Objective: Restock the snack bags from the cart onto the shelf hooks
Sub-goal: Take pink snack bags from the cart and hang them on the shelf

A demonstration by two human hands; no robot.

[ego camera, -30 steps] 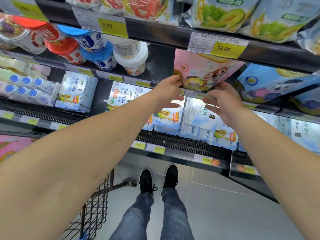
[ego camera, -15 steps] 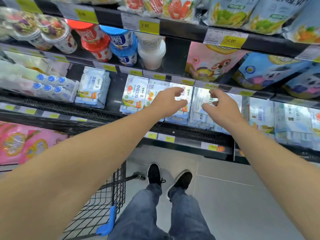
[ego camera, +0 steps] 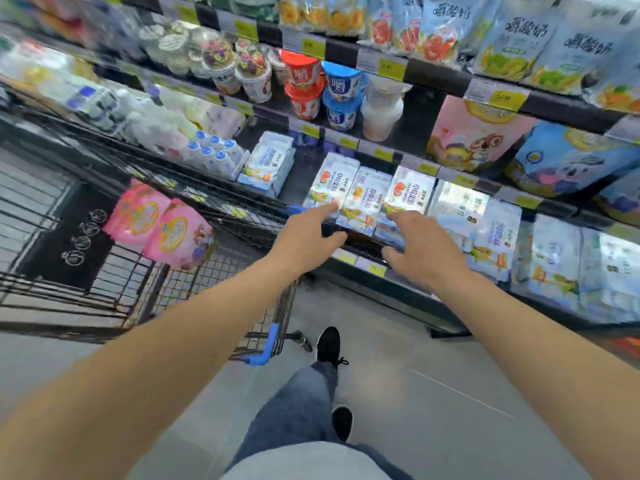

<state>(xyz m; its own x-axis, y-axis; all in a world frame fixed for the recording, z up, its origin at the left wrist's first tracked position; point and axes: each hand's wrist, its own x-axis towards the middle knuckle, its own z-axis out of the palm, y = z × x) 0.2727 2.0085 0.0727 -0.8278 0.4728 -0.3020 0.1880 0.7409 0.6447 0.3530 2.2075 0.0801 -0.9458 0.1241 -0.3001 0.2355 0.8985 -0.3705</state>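
L hand point(ego camera: 304, 244) empty, fingers relaxed, held in front of shelf edge | R hand point(ego camera: 420, 247) empty, fingers spread loose, beside L | nothing gripped | 2 pink snack bags point(ego camera: 161, 225) seen upright in cart point(ego camera: 214, 292), left of hands | pink bag point(ego camera: 474, 136) placed on shelf, upper right

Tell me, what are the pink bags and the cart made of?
The pink bags look like thin glossy plastic film: they shine and crinkle, though blur hides detail. The cart seems to be dark coated metal wire, going by its thin grid of bars, with a blue, probably plastic, corner piece.
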